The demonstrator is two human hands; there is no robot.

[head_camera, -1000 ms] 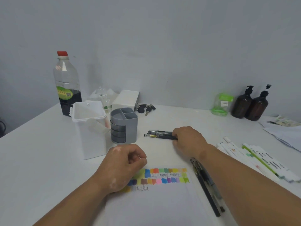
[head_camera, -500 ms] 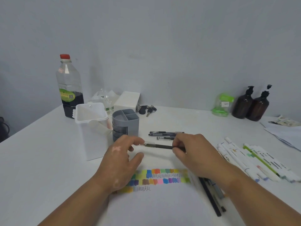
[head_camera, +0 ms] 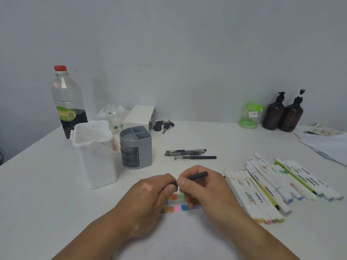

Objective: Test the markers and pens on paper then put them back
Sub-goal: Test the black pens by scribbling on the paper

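Head view: the white table [head_camera: 47, 184] carries the sheet of paper [head_camera: 180, 237] nearest the person, and both hands have come back over it. A second ago the right hand [head_camera: 204, 188] was out at the loose pens and the left hand [head_camera: 148, 194] lay curled on the sheet holding nothing. Now the two meet above the colour swatches [head_camera: 177, 209].

The white container [head_camera: 93, 152] and the grey organiser [head_camera: 135, 147] stand where they stood, far left of the sheet, with no pen in them that I can see. The white markers [head_camera: 262, 186] lie heaped to the right, untouched.

The remaining pens [head_camera: 185, 152] are fewer by one and lie beyond the hands. That one, the black pen [head_camera: 197, 175], is now lifted just above the swatches. The right fingers are curled round its barrel, and the left thumb and forefinger pinch its near end.

I judge this to be the uncapping, though whether the cap has come loose is hidden between the fingertips. So the next test scribble is near, and putting things back has not begun
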